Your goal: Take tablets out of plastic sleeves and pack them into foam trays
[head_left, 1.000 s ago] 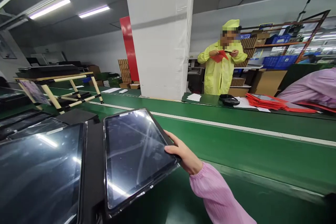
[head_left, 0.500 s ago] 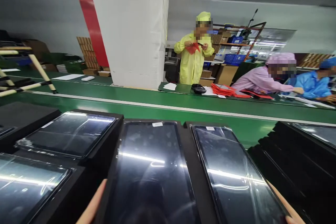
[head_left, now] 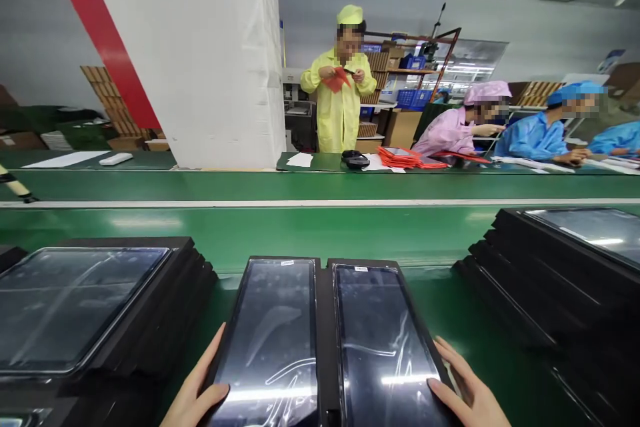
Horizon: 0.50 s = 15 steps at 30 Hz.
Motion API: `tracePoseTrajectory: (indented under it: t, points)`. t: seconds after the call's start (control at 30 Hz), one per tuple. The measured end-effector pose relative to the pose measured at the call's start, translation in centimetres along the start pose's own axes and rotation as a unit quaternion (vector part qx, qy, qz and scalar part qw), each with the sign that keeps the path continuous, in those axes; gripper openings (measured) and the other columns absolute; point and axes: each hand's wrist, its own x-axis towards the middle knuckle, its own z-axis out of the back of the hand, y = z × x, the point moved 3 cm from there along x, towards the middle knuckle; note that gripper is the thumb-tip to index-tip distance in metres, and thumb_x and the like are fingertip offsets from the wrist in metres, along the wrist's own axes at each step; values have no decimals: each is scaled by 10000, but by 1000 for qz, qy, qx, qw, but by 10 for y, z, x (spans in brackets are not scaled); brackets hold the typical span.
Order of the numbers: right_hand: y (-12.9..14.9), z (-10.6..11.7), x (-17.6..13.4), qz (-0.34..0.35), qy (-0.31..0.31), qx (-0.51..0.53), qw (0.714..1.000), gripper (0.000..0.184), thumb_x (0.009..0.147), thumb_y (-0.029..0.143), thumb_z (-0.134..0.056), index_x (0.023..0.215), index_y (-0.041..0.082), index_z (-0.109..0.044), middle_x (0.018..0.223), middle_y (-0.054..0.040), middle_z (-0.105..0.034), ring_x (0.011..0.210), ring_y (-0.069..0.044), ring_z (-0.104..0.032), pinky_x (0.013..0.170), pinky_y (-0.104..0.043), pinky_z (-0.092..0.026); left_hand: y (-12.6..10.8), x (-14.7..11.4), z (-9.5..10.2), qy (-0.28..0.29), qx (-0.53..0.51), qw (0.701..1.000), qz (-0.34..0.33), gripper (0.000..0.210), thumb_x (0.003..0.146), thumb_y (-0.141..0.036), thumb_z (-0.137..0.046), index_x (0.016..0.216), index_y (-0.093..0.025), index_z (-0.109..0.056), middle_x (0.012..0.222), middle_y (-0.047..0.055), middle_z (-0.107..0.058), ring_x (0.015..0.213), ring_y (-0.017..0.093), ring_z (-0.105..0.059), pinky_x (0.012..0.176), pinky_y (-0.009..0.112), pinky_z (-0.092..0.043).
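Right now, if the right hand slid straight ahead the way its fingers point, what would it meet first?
The right hand points forward-left along the right tablet, which it already touches. Beyond lies bare green conveyor belt; the way looks free, though depth is unclear.

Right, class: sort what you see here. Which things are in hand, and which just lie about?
In hand:
left hand on left tablet
right hand on right tablet

Lying about:
left tray stack
right tray stack
red covers
white paper
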Motion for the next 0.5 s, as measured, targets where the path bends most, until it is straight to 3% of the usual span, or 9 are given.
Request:
tracePoseTrajectory:
  t: [0.07,0.13,0.23,0.3,0.37,0.5]
  points:
    - [2,2,14,15,-23,-97,995,566,698,590,-681,1181,295,-678,1419,-99,-537,1343,-400,-436,1100,-581,-378,-3,8,5,37,78,996,19,783,780,-506,-564,1488,-258,-338,1527,-57,-301,1442,256,-242,1155,336,-264]
    - [21,0,29,51,-33,-203,977,639,744,593,-622,1266,226,-624,1391,-145,-557,1316,-411,-469,1065,-605,-405,-12,20,7,64,161,984,43,876,777,-570,-564,1491,-120,-327,1522,55,-323,1437,288,-245,1165,384,-250]
    - [87,-19,50,157,-78,-361,916,688,778,507,-557,1314,77,-575,1358,-239,-556,1279,-451,-488,1024,-642,-408,-35,52,2,32,192,980,37,807,807,-617,-521,1401,-72,-477,1461,135,-459,1408,314,-326,1179,421,-219]
    - [139,-50,55,234,2,-392,890,603,842,416,-490,1324,61,-562,1338,-217,-581,1232,-379,-554,1036,-561,-436,-49,82,-8,-4,117,993,-14,702,844,-561,-504,1398,-129,-480,1494,110,-431,1417,274,-330,1186,406,-205]
    - [180,-91,51,267,138,-398,867,580,874,358,-480,1368,56,-518,1350,-201,-578,1234,-331,-564,1056,-488,-442,-53,110,-19,-26,5,998,-52,613,869,-474,-482,1403,-173,-466,1551,80,-342,1445,241,-272,1186,380,-209]
    - [213,-170,37,283,265,-410,825,757,872,460,-545,1478,44,-364,1481,-244,-416,1363,-357,-423,1091,-478,-395,-42,134,-36,-15,-97,993,-59,611,834,-328,-531,1420,-185,-435,1556,63,-339,1440,209,-288,1190,340,-207]
